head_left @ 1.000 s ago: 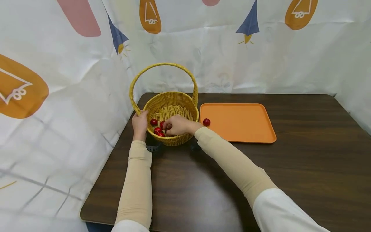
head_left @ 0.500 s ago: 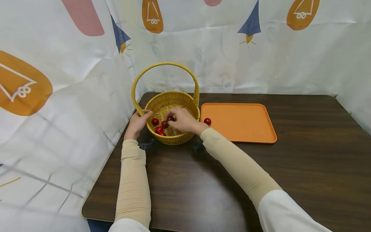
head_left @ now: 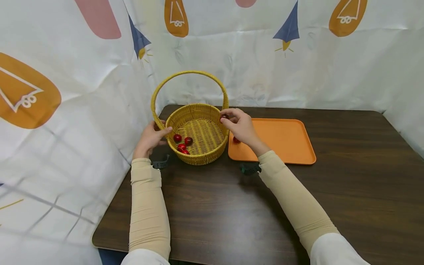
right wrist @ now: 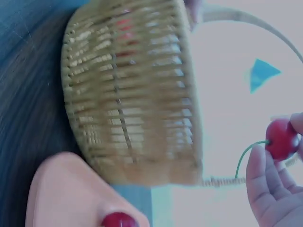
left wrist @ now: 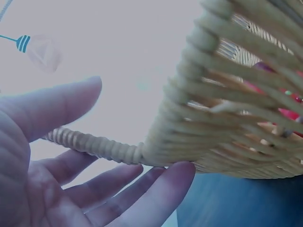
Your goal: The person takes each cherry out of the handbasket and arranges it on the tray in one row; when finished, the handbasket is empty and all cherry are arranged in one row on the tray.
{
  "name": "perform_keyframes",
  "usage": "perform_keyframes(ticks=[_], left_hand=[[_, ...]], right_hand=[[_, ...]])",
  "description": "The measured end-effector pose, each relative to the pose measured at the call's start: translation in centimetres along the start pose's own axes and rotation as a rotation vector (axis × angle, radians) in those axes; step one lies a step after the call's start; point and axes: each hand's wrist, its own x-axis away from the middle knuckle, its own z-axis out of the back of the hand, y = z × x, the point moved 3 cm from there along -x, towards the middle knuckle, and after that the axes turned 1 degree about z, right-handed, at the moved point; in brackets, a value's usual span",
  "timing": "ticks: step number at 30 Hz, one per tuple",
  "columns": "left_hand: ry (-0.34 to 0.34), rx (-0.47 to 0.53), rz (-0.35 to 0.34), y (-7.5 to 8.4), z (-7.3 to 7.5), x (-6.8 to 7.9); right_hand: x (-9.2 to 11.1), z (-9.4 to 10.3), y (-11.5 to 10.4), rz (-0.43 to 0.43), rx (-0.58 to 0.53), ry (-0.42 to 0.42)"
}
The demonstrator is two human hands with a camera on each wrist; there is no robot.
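Note:
A yellow wicker basket (head_left: 202, 159) with a tall hoop handle stands at the back left of the table. Several red cherries (head_left: 188, 141) lie in its near left part. My left hand (head_left: 150, 140) is at the handle's left foot; in the left wrist view, the thumb stands apart and the extended fingers (left wrist: 175, 182) touch the wicker from below. Over the basket's right rim, my right hand (head_left: 243, 128) pinches a dark red cherry (right wrist: 281, 139), its green stem hanging free. Partly hidden by that hand, another cherry (head_left: 236, 140) lies on the left end of the orange tray (head_left: 281, 141).
The tray lies just right of the basket on the dark wooden table (head_left: 212, 213). A white printed curtain (head_left: 251, 73) hangs behind the table and along its left side.
My right hand has lifted a cherry out of the basket's interior and moved right to the rim. My left hand has loosened from the handle's foot and shifted slightly left.

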Motion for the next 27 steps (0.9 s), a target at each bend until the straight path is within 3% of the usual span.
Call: perform_keyframes(ticks=[4,10,15,22,27], left_hand=[[0.011,0.012,-0.007,0.4,0.0,0.0],[0.017,0.035,-0.023,0.2,0.2,-0.2],[0.013,0.024,-0.029,0.0,0.4,0.0],[0.007,0.028,-0.032,-0.1,0.5,0.4],[-0.016,0.018,-0.033,-0.1,0.5,0.4]], right_hand=[[0.7,2.5,1.3,-0.056,-0.047,0.072],[1.1,5.2,3.7,-0.253,0.0,0.107],[1.7,6.6,5.7,-0.373,0.029,0.082],[2.8,7.3,8.5,-0.537,-0.015,-0.004],[3.0,7.0,9.3,-0.578,0.06,-0.084]])
